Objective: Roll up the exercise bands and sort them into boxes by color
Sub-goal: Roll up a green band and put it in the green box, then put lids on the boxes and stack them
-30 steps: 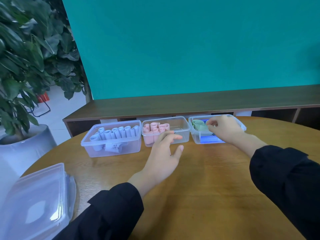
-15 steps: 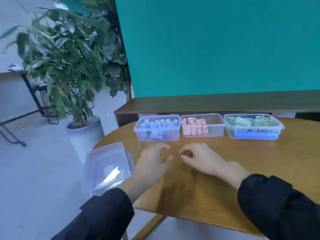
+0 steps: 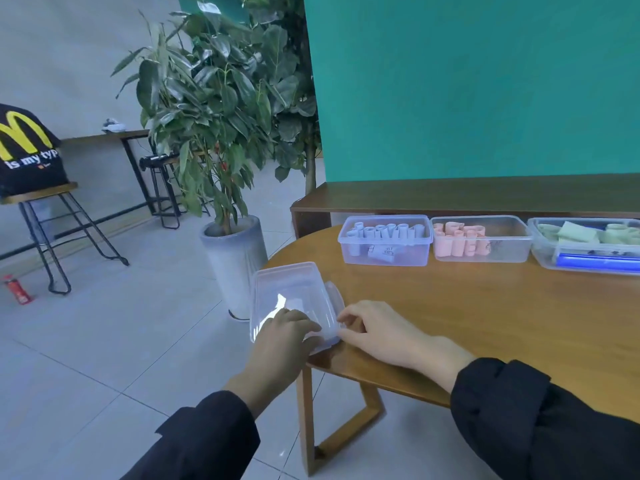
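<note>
Three clear boxes stand in a row at the table's far side. The left box [image 3: 349, 251] holds rolled pale-blue bands [image 3: 384, 232], the middle box [image 3: 513, 249] rolled pink bands [image 3: 459, 237], and the right box [image 3: 543, 252] green bands [image 3: 578, 233]. A stack of clear lids [image 3: 291, 292] lies at the table's left edge. My left hand [image 3: 281, 341] lies on the lids' near end with bent fingers gripping it. My right hand [image 3: 377, 332] pinches the lids' near right corner.
The round wooden table [image 3: 485, 323] ends just left of the lids, with tiled floor below. A potted plant [image 3: 235, 265] stands close beside that edge. A low wooden bench [image 3: 450, 195] runs behind the boxes. A stool [image 3: 52, 237] stands far left.
My view swung left. The right hand left the green box and both hands moved down-left across the table onto the lid stack.
</note>
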A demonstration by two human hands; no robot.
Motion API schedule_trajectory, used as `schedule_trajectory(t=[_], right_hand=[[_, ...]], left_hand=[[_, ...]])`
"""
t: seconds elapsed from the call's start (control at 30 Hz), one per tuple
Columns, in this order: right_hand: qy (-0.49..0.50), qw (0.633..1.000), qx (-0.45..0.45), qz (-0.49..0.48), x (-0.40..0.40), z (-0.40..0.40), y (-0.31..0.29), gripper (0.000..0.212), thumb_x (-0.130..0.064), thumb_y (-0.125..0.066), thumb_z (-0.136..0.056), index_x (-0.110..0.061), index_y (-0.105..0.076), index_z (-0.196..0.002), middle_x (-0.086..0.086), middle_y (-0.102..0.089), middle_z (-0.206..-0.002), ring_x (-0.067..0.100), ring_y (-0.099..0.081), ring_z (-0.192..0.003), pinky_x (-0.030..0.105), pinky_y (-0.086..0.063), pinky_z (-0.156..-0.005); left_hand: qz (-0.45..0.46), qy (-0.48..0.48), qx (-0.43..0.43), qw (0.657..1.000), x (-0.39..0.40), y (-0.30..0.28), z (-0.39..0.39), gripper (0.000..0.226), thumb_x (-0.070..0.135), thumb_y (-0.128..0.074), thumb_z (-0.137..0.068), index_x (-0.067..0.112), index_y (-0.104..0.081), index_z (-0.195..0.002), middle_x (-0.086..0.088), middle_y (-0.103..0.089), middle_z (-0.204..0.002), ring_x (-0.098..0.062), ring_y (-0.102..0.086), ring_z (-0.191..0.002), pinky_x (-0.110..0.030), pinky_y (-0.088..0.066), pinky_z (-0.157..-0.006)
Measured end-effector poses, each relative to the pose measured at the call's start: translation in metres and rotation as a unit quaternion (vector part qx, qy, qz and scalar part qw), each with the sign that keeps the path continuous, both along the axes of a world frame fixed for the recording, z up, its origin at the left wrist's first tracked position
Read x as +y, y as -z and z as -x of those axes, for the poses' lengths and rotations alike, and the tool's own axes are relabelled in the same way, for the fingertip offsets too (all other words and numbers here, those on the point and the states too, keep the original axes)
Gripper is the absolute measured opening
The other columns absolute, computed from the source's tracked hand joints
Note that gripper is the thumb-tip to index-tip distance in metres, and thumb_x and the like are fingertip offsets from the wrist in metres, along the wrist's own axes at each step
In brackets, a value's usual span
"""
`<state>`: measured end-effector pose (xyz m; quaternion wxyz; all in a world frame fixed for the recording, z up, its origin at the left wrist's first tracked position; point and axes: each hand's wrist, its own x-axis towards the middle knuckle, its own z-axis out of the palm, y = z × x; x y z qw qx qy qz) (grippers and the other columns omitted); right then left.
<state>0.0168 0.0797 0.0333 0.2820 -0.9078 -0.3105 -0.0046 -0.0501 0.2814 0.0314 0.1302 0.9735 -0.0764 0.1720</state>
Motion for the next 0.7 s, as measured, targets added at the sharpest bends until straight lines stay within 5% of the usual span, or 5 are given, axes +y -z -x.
schedule_trajectory(t=[0.3,0.43,0.7], right_hand=[[0.01,1.0,0.011,-0.02,-0.021,-0.005,0.001,0.024,-0.043,-0.062,-0.095,-0.032,-0.069,-0.116,-0.015,-0.063,-0.109,-0.006,-0.055,-0.086,0.011,-0.041,-0.075],[0.008,1.0,0.01,-0.028,-0.029,-0.009,-0.003,0.027,-0.044,-0.061,-0.096,-0.032,-0.068,-0.119,-0.016,-0.063,-0.112,-0.007,-0.054,-0.087,0.014,-0.041,-0.08],[0.043,0.994,-0.004,-0.099,-0.047,-0.021,-0.019,0.041,-0.045,-0.062,-0.096,-0.029,-0.06,-0.133,-0.017,-0.061,-0.116,0.0,-0.059,-0.094,0.016,-0.048,-0.084]], left_hand=[[0.068,-0.051,0.005,0.996,-0.013,-0.008,-0.005,0.004,0.028,-0.07,-0.092,0.028,-0.074,-0.093,0.014,-0.064,-0.097,-0.008,-0.057,-0.096,-0.022,-0.041,-0.073],[0.163,-0.063,0.005,0.985,-0.017,-0.017,-0.009,0.02,0.02,-0.074,-0.087,0.033,-0.071,-0.072,0.015,-0.066,-0.082,-0.004,-0.06,-0.079,-0.02,-0.046,-0.069],[0.247,-0.079,-0.217,0.941,-0.036,-0.075,-0.023,0.009,0.024,-0.066,-0.096,0.025,-0.066,-0.087,0.014,-0.063,-0.091,0.008,-0.055,-0.09,-0.003,-0.036,-0.074]])
